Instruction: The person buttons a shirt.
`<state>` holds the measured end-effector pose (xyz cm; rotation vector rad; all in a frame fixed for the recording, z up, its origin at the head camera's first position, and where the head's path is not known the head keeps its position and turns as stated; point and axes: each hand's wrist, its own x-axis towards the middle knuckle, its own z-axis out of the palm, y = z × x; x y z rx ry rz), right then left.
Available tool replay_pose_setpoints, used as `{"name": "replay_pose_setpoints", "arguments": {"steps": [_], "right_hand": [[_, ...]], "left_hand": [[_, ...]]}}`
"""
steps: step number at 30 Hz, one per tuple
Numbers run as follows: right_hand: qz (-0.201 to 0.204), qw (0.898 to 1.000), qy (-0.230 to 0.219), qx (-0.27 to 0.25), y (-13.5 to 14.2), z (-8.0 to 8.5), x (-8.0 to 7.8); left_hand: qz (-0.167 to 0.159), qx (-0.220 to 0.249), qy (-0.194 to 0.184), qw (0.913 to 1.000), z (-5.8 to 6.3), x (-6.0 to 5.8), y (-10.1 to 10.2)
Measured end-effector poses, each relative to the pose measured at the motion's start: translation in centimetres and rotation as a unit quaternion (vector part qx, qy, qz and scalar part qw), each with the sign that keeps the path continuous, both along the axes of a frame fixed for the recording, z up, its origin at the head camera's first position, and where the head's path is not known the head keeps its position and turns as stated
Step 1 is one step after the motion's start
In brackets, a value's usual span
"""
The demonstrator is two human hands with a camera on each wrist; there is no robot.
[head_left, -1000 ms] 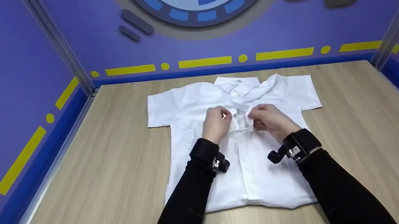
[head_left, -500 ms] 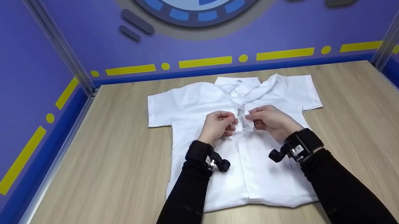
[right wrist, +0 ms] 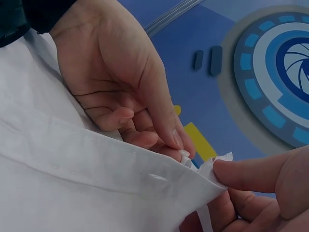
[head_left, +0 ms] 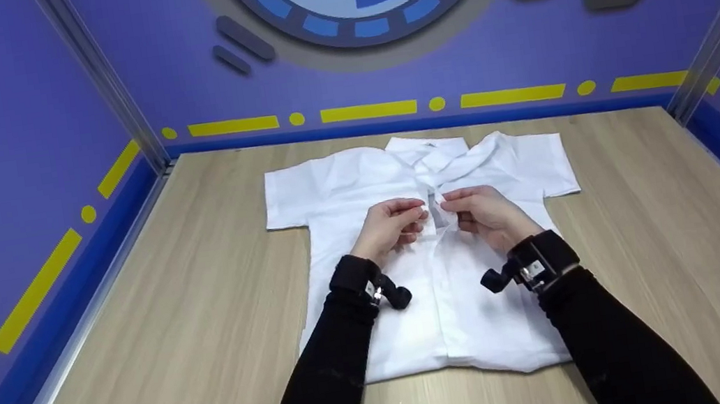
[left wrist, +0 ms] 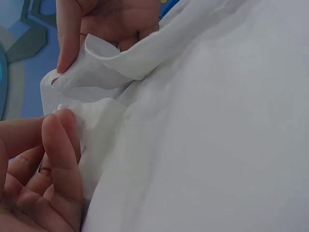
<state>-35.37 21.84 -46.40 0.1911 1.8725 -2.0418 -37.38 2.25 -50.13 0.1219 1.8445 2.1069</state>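
Observation:
A white short-sleeved button shirt (head_left: 394, 345) lies front up, collar pointing away from me. At the chest, my left hand (head_left: 388, 229) pinches one front edge, thumb and fingertips at a small white button (right wrist: 184, 152). Facing it, my right hand (head_left: 489, 215) pinches the other front edge, thumb close to a buttonhole (left wrist: 54, 82) in the left wrist view. Both edges are lifted, with a narrow gap between them. In the right wrist view, the folded cloth hides part of the right fingers. Below the hands the front placket (head_left: 441, 303) lies flat.
The shirt rests on a wood-grain table (head_left: 206, 308). A blue-purple back wall (head_left: 186, 64) with yellow markings and side panels border the table. Black straps with small cameras sit on both wrists, the right strap (head_left: 544, 259) hanging over the shirt.
My left hand has lowered slightly and turned, its fingers coming to the button edge. The right hand shifted a little left, and the lifted edges now stand closer together.

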Motion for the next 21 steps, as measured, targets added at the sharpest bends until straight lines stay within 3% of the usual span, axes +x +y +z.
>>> {"name": "replay_pose_setpoints", "arguments": {"steps": [9,21], "right_hand": [[-0.026,1.000,0.009,-0.008,-0.7,0.1,0.3],[-0.033,0.999,0.020,0.030,-1.5,0.1,0.5]], "left_hand": [[0.002,-0.005,0.009,0.9999,0.0,0.1,-0.1],[-0.001,-0.021,0.042,0.9989,-0.1,0.1,0.0]]}}
